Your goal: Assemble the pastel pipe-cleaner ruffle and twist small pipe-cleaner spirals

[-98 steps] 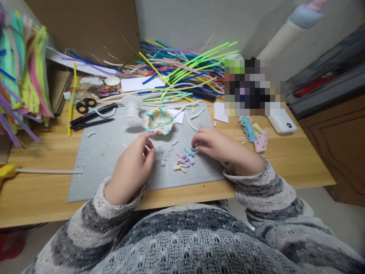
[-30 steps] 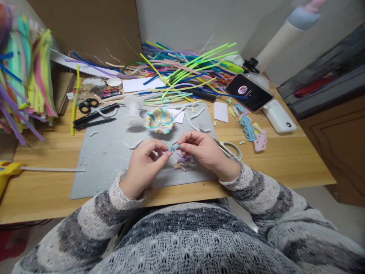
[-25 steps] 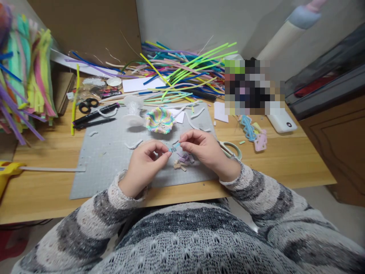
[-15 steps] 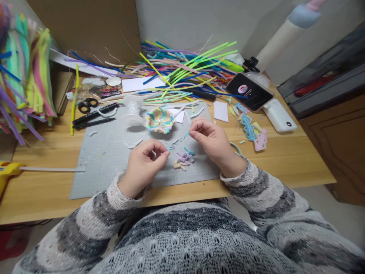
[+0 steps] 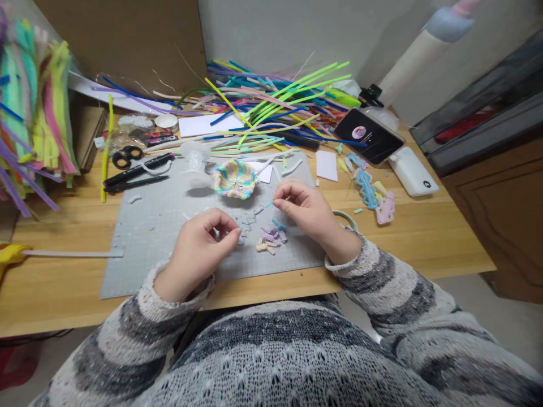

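Note:
A thin wire (image 5: 253,219) bent into zigzags, with light-blue fuzz at its ends like a pipe cleaner's, is stretched between my hands over the grey cutting mat (image 5: 144,243). My left hand (image 5: 201,246) is closed in a pinch at its left end. Thumb and forefinger of my right hand (image 5: 307,217) pinch the other end, slightly higher. Just below the wire lie small twisted pieces: cream (image 5: 265,246), purple (image 5: 270,234) and blue (image 5: 279,224). Behind it sits a pastel striped, ruffled fuzzy bowl shape (image 5: 235,179), beside a spool of clear line (image 5: 195,164).
Many coloured pipe cleaners (image 5: 271,102) are heaped at the back. Scissors (image 5: 127,156) and black pens (image 5: 138,172) lie left, near a yellow-handled tool (image 5: 11,254). At right are a phone (image 5: 369,135), a white power bank (image 5: 413,172) and pastel zigzag shapes (image 5: 367,189).
Both hands have shifted left, the left one farther and slightly down. The zigzag wire between them looks longer and more stretched.

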A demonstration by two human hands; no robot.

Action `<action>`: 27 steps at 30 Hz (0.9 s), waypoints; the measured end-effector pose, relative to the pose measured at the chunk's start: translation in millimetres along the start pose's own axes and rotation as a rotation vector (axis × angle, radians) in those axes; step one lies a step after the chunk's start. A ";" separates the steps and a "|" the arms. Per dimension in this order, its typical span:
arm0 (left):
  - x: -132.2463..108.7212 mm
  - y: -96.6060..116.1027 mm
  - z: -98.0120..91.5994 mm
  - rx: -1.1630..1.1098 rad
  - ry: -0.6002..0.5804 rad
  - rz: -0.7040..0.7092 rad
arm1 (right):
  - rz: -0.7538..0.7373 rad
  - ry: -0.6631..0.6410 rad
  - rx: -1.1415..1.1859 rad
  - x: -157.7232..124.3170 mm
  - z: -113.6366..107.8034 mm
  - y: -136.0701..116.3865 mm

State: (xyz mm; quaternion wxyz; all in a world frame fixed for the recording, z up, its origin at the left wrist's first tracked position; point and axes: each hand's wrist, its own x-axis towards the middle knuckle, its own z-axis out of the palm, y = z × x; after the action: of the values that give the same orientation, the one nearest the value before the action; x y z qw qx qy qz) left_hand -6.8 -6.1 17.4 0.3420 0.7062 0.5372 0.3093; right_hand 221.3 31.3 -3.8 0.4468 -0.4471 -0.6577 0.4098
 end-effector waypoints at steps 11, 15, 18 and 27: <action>1.0 -13.0 -2.7 0.330 0.014 -0.155 | -0.097 0.032 -0.158 0.1 3.0 5.9; 1.6 -12.5 -1.0 0.363 -0.069 -0.173 | -0.108 0.040 -0.148 -0.5 3.2 4.4; 1.7 -13.1 -0.2 0.372 -0.116 -0.185 | -0.100 0.041 -0.151 -1.0 3.4 3.8; 2.0 -17.6 1.8 0.406 -0.134 -0.073 | -0.087 0.032 -0.157 -1.1 2.3 3.6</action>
State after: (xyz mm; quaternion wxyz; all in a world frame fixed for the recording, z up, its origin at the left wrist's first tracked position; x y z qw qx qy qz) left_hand -14.6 -1.1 2.2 0.2387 0.7597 0.5898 0.1343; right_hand 220.2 30.8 -8.0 0.4381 -0.4583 -0.6994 0.3298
